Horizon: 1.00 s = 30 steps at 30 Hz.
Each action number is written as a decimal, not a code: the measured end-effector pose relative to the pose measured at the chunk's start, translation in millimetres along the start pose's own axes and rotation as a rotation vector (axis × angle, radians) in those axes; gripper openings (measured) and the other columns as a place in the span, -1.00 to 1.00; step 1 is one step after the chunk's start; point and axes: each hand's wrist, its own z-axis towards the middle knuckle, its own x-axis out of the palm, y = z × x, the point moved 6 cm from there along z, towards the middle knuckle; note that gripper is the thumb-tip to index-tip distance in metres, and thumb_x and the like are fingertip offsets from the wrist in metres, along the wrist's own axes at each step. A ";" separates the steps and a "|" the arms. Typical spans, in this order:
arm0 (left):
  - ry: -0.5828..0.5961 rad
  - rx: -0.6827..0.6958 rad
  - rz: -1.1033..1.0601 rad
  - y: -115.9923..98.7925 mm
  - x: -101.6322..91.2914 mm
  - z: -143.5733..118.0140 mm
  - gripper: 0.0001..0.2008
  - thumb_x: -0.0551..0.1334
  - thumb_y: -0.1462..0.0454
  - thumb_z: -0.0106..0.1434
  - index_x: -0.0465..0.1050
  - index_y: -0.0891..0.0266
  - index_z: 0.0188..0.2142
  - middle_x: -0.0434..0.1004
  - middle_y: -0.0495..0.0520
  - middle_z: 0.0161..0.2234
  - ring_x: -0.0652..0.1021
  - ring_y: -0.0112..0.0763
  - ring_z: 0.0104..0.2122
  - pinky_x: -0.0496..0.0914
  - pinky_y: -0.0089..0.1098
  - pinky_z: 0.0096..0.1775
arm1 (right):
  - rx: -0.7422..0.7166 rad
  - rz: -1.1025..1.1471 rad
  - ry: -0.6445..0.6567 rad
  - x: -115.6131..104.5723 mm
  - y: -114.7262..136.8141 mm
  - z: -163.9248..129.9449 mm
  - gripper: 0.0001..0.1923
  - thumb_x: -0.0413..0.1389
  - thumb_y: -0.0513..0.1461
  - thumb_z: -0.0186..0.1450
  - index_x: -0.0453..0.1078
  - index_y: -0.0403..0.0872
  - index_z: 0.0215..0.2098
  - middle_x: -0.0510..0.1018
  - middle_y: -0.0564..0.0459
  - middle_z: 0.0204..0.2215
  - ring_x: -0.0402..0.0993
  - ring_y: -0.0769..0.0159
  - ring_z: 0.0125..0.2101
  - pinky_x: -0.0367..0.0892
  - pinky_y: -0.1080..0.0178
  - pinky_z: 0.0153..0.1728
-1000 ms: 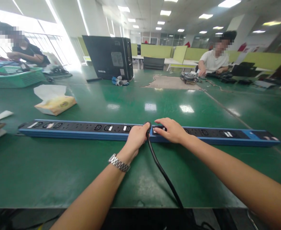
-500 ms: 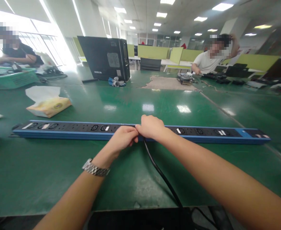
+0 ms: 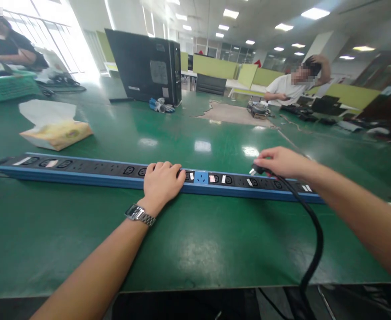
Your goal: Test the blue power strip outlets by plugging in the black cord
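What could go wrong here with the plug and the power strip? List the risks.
1. The right hand holds the plug by its head, near the bare prongs; fingers might touch metal if it goes into a socket.
2. The black cable hangs over the table edge and could snag or tug the plug.
3. Only the left hand steadies the long power strip; its ends may pivot.

The right hand [image 3: 282, 161] hides most of the plug [image 3: 255, 169], the left hand [image 3: 162, 182] covers sockets on the power strip [image 3: 82, 171], and the cable [image 3: 310, 249] leaves the picture's lower edge at five o'clock.
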 end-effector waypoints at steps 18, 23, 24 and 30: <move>0.024 -0.024 -0.030 0.0 1.5 1.1 -0.53 -0.10 0.07 0.36 0.56 0.11 -0.13 0.59 0.16 -0.19 0.48 -0.09 -0.12 0.20 -0.13 -0.05 | 0.025 -0.524 -0.283 45.6 8.5 -4.3 -0.61 -0.10 -0.05 0.33 0.51 -0.02 -0.18 0.59 -0.14 -0.27 0.52 0.09 -0.25 0.33 0.17 -0.28; -0.004 -0.018 -0.045 0.0 -1.0 -2.0 -0.53 -0.10 0.07 0.36 0.56 0.13 -0.14 0.59 0.16 -0.19 0.48 -0.09 -0.11 0.20 -0.13 -0.05 | -0.005 -0.604 -0.109 49.9 24.5 3.5 -0.60 -0.10 -0.11 0.33 0.46 -0.07 -0.04 0.56 -0.23 -0.13 0.51 0.03 -0.14 0.38 0.11 -0.22; -0.014 -0.015 -0.047 -0.1 -1.6 -3.0 -0.53 -0.10 0.07 0.36 0.56 0.13 -0.15 0.59 0.16 -0.20 0.48 -0.09 -0.12 0.20 -0.13 -0.05 | 0.006 -0.602 -0.058 50.0 25.5 7.2 -0.61 -0.08 -0.11 0.32 0.47 -0.07 -0.05 0.55 -0.23 -0.10 0.50 0.03 -0.11 0.38 0.11 -0.20; -0.037 -0.023 -0.041 0.6 -2.6 -6.8 -0.52 -0.11 0.07 0.36 0.57 0.13 -0.17 0.59 0.16 -0.23 0.49 -0.11 -0.14 0.21 -0.14 -0.07 | 0.079 -0.584 0.028 56.0 36.5 17.9 -0.61 0.00 -0.18 0.25 0.47 -0.12 -0.03 0.50 -0.26 0.01 0.49 0.02 -0.07 0.39 0.13 -0.19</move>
